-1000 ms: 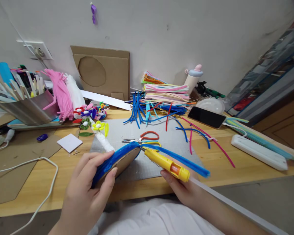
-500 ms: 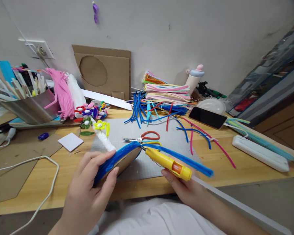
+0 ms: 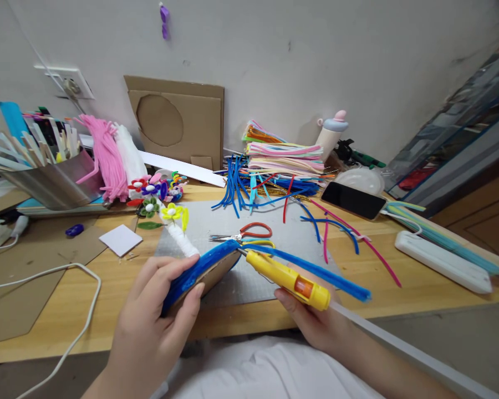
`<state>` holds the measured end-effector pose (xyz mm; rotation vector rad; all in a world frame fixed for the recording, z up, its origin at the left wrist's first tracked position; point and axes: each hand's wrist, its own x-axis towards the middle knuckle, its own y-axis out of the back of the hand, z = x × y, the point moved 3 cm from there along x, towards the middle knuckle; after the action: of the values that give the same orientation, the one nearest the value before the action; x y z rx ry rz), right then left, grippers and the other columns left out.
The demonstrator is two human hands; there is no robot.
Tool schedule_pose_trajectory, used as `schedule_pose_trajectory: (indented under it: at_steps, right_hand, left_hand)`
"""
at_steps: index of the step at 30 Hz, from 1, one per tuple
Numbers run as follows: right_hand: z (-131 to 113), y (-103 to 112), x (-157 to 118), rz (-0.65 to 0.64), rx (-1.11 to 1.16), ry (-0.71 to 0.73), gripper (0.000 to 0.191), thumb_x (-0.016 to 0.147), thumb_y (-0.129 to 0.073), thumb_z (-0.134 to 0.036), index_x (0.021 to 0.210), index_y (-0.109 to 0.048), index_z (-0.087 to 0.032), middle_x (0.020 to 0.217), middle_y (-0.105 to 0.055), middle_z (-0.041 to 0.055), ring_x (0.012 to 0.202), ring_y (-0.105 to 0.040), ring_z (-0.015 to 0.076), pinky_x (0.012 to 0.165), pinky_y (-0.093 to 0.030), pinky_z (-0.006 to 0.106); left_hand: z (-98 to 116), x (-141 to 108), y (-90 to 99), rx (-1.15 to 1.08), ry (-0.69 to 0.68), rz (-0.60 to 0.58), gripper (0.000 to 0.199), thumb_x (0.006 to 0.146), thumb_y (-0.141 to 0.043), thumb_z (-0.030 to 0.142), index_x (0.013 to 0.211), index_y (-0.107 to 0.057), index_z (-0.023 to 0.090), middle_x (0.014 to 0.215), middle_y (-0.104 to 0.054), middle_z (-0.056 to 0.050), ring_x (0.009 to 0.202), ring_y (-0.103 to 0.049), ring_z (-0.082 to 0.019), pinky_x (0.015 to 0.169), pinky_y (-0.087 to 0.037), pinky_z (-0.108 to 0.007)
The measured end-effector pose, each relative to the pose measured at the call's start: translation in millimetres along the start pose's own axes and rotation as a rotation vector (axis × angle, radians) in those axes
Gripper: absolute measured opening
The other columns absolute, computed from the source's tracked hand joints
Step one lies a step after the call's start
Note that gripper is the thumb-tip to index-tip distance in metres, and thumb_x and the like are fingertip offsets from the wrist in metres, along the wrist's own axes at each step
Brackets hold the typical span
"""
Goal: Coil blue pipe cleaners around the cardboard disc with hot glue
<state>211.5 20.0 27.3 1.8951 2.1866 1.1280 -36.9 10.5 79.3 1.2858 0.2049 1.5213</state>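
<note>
My left hand (image 3: 149, 316) pinches a cardboard piece (image 3: 218, 279) between thumb and fingers; blue pipe cleaner covers its edge. From that edge a loose blue strand (image 3: 316, 270) runs off to the right. My right hand (image 3: 310, 324) is closed on a yellow glue gun (image 3: 289, 279), whose metal tip touches or nearly touches the strand at the cardboard's right end. A long glue stick trails from the gun's back. Behind the cardboard lie red-handled pliers (image 3: 255, 228) and a yellow handle. A white-wrapped stem (image 3: 181, 239) with felt-like flowers leans beyond my left fingers.
Pipe cleaner bundles (image 3: 285, 158) and a bottle (image 3: 331, 136) stand at the back. A phone (image 3: 353, 199) and white power strip (image 3: 443, 262) lie right. At left are a metal container (image 3: 60, 180), a white cable (image 3: 92, 305) and a white square (image 3: 120, 240).
The glue gun's rear and the free end of the blue strand have shifted slightly right. My left hand keeps its hold on the cardboard piece.
</note>
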Motion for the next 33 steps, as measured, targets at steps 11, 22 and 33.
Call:
schedule_pose_trajectory:
  at_steps: [11,22,33]
  right_hand:
    - [-12.0,3.2,5.1,-0.002,-0.006,0.075,0.022,0.097,-0.050,-0.028,0.076,-0.045,-0.023,0.069,-0.046,-0.0032,0.059,-0.047,0.0134,0.054,-0.036,0.026]
    - [-22.6,9.3,7.9,0.019,0.058,0.157,0.011,0.092,-0.052,-0.016,0.098,-0.053,-0.025,0.095,-0.062,0.0039,0.088,-0.062,0.0197,0.076,-0.052,0.031]
    - [-17.3,4.3,6.2,-0.007,0.038,0.115,0.009,0.093,-0.052,-0.018,0.087,-0.049,-0.024,0.079,-0.053,0.0012,0.071,-0.053,0.0177,0.062,-0.045,0.030]
  left_hand:
    - [-2.1,-2.0,-0.7,0.009,0.002,-0.011,0.029,0.091,-0.057,0.022,0.120,-0.056,0.025,0.101,-0.055,-0.001,0.090,-0.058,-0.012,0.080,-0.049,-0.022]
    - [1.3,-1.5,0.4,-0.012,0.005,0.013,0.027,0.091,-0.056,0.021,0.118,-0.056,0.024,0.100,-0.056,-0.002,0.088,-0.059,-0.012,0.078,-0.050,-0.023]
    - [2.3,-1.0,0.4,-0.021,-0.002,0.008,0.028,0.091,-0.056,0.019,0.118,-0.056,0.024,0.099,-0.056,-0.002,0.087,-0.059,-0.012,0.076,-0.050,-0.023]
